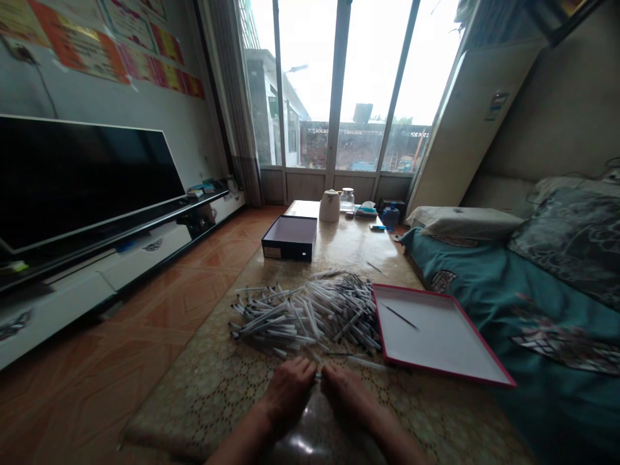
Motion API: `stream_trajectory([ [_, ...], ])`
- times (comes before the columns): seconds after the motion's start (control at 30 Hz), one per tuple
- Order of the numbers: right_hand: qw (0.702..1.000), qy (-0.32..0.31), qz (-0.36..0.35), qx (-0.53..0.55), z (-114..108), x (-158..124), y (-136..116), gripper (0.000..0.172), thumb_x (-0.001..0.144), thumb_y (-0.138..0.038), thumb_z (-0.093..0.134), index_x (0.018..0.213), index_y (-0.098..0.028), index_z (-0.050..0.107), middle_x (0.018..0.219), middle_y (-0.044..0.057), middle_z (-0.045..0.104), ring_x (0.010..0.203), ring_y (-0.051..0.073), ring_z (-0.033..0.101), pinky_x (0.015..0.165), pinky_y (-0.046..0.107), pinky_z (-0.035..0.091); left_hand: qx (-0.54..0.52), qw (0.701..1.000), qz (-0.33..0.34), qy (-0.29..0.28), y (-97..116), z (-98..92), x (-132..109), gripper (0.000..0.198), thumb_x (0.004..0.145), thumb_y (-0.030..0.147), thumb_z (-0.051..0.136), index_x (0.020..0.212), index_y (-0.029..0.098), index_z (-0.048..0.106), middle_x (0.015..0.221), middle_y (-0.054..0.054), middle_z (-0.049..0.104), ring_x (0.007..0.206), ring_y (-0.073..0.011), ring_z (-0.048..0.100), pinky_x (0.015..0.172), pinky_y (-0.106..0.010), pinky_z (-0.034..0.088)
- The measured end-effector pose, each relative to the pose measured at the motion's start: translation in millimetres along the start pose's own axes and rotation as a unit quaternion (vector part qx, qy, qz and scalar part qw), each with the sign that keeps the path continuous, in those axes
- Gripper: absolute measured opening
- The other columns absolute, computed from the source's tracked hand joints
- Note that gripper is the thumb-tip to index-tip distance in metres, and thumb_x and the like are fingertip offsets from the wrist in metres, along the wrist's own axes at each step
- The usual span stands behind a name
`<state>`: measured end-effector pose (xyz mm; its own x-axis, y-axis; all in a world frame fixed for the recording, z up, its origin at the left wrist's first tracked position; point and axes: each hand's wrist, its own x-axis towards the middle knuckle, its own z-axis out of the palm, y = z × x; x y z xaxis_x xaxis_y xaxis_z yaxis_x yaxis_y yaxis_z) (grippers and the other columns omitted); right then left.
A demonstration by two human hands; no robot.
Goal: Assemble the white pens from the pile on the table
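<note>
My left hand (292, 382) and my right hand (345, 387) meet at the front of the table, with curled fingers pressed together. A tiny pale bit shows between them, mostly hidden by the fingers. Just beyond lies a big loose pile of thin white pen-like tubes (310, 313), many with dark tips. Several darker, thinner sticks are mixed in at the pile's right side. A single dark pen-like stick (400, 317) rests inside a shallow red-edged box lid (450, 336), right of the pile.
A dark open box (287, 253) stands behind the pile on the patterned table cover (194, 381). Farther back are a pale kettle (330, 208), a glass jar (347, 199) and a tissue pack (367, 209). A sofa with a teal cover (465, 278) flanks the table's right side.
</note>
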<state>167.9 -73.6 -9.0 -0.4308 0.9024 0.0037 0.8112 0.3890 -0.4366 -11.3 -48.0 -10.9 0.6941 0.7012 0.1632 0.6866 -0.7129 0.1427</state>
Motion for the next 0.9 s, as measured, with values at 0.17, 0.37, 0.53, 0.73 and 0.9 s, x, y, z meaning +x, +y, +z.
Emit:
stream_trajectory([
  [0.17,0.998,-0.034,-0.05,0.031,-9,2,3,0.014,0.082,-0.014,0.041,0.087,-0.019,0.053,0.086,0.004,0.064,0.075,0.016,0.057,0.063,0.023,0.038,0.018,0.999,0.028,-0.042,-6,-1.3,-4,0.013,0.085,0.027,0.046,0.093,0.021,0.055,0.08,-0.002,0.062,0.07,-0.0159,0.059,0.059,-0.024,0.042],
  [0.37,0.995,-0.001,-0.099,0.033,-4,-3,9,0.013,0.084,-0.014,0.042,0.089,-0.018,0.053,0.085,0.002,0.062,0.071,0.014,0.056,0.059,0.021,0.037,-0.009,0.997,0.021,-0.067,-6,-5.7,-5,0.016,0.086,0.029,0.044,0.089,0.021,0.057,0.076,-0.002,0.063,0.066,-0.0148,0.061,0.058,-0.022,0.042],
  [0.53,0.989,0.06,-0.132,0.021,-3,-6,4,0.014,0.085,-0.014,0.043,0.085,-0.021,0.056,0.079,0.0,0.061,0.067,0.013,0.055,0.057,0.02,0.036,-0.081,0.996,-0.004,-0.047,-4,-18.3,-5,0.016,0.085,0.031,0.045,0.087,0.023,0.059,0.076,-0.003,0.065,0.067,-0.0172,0.062,0.059,-0.023,0.041],
  [0.73,0.985,0.167,-0.044,0.008,-43,-12,49,0.022,0.088,-0.018,0.036,0.075,-0.021,0.054,0.069,0.001,0.058,0.06,0.013,0.052,0.057,0.022,0.036,-0.161,0.981,-0.103,-0.022,-38,-43.1,-25,0.019,0.084,0.03,0.043,0.075,0.022,0.059,0.066,-0.001,0.063,0.063,-0.0158,0.06,0.058,-0.022,0.038],
  [0.9,0.98,0.181,0.056,0.059,-58,19,62,0.019,0.087,-0.029,0.041,0.079,-0.021,0.056,0.068,0.001,0.062,0.065,0.015,0.059,0.058,0.021,0.036,-0.362,0.911,-0.159,0.119,-20,-39.3,1,0.028,0.086,0.039,0.039,0.08,0.02,0.059,0.07,-0.002,0.06,0.065,-0.0141,0.055,0.062,-0.023,0.039],
])
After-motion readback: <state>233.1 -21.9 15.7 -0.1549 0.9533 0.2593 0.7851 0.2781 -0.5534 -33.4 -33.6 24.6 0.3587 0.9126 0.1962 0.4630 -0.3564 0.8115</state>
